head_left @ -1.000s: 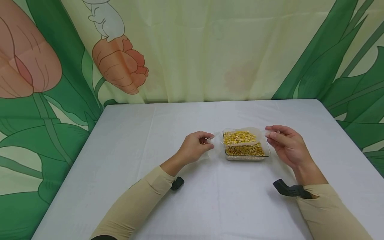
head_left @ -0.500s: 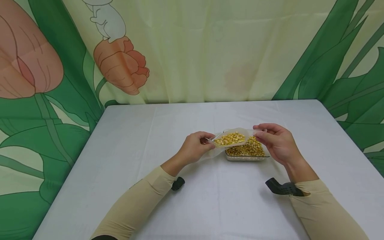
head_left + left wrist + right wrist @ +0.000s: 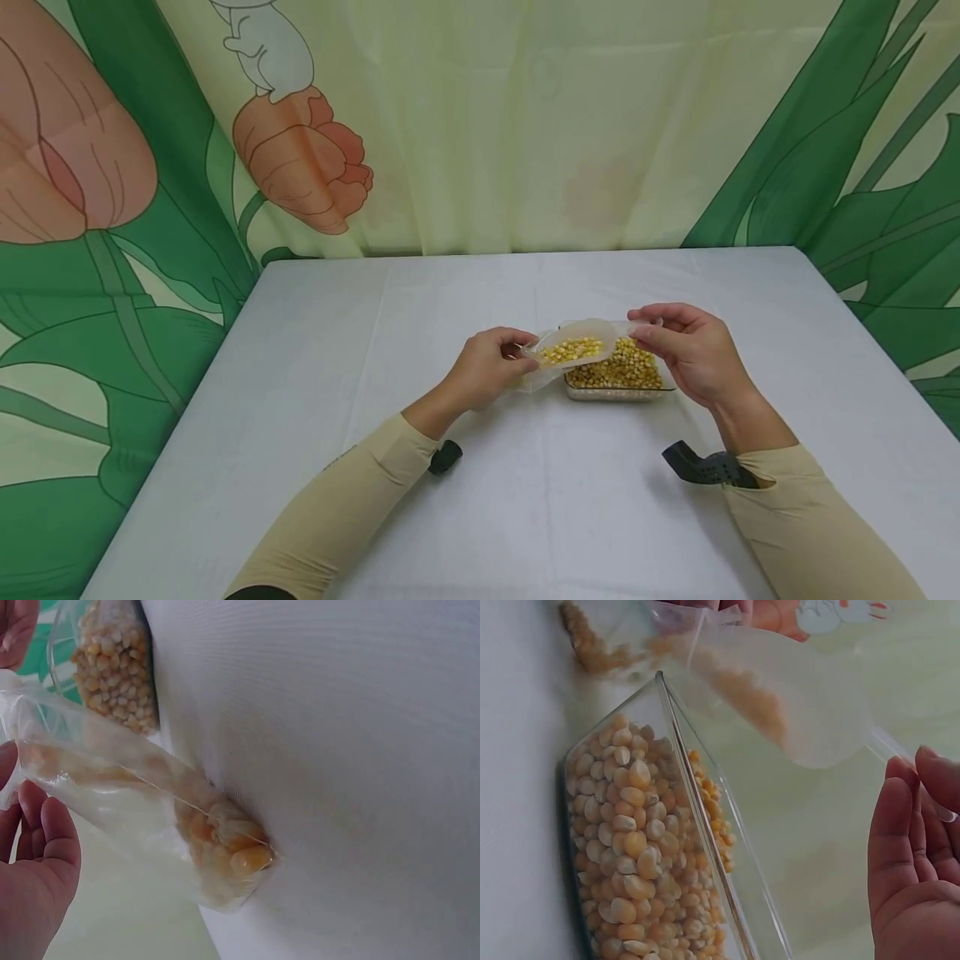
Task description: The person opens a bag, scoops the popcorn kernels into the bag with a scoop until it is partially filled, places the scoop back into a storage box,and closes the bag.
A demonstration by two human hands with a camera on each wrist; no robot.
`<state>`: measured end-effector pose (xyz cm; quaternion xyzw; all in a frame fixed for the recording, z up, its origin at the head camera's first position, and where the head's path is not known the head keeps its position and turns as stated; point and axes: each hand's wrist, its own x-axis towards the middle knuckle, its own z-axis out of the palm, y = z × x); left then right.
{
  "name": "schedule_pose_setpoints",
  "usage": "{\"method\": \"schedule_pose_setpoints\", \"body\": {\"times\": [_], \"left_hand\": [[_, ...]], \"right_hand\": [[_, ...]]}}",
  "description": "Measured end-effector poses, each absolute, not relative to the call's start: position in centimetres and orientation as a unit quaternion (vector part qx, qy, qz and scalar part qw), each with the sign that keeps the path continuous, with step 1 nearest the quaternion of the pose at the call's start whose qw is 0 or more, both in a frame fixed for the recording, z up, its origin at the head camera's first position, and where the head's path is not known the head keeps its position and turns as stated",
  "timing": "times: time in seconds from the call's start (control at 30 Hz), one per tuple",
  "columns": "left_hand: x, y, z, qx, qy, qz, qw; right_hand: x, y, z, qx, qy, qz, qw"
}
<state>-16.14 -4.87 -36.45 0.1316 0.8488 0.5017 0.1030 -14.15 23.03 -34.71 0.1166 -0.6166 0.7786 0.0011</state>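
Note:
My right hand (image 3: pixel 693 354) pinches the thin handle of a translucent white scoop (image 3: pixel 825 712). The scoop carries yellow corn kernels (image 3: pixel 572 350) and tips leftward, its mouth at the opening of a clear plastic bag (image 3: pixel 127 791). The bag's top edge is held between the thumb and fingers of my left hand (image 3: pixel 483 367). Kernels (image 3: pixel 236 844) lie in the bag's bottom corner, and more run down inside it in the right wrist view. A rectangular glass container (image 3: pixel 611 397), heaped with corn kernels (image 3: pixel 634 840), stands under and beside the scoop, which partly hides it from above.
A white cloth covers the table (image 3: pixel 420 308), whose far edge meets a printed curtain (image 3: pixel 465 125) with flowers and leaves. Black wrist straps with camera mounts (image 3: pixel 705 467) sit at both sleeves.
The right hand has brought the loaded scoop left from over the glass container to the bag's mouth and tilted it. Fewer kernels lie in the scoop now. The left hand has stayed in place.

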Motion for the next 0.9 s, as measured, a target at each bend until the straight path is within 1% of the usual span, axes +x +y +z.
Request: {"method": "schedule_pose_setpoints", "body": {"times": [0.33, 0.5, 0.7, 0.9], "left_hand": [[-16.2, -4.9, -36.1, 0.132, 0.850, 0.499, 0.102], [-16.2, -4.9, -36.0, 0.131, 0.850, 0.501, 0.102], [-16.1, -4.9, -36.0, 0.128, 0.848, 0.503, 0.107], [-15.9, -4.9, -36.2, 0.126, 0.850, 0.501, 0.107]], "right_hand": [[-14.1, 23.0, -33.8, 0.114, -0.679, 0.725, 0.017], [-14.0, 22.9, -33.5, 0.121, -0.684, 0.719, 0.022], [-13.8, 23.0, -33.3, 0.109, -0.693, 0.712, 0.028], [-13.5, 24.3, -33.3, 0.101, -0.669, 0.735, 0.035]]}}
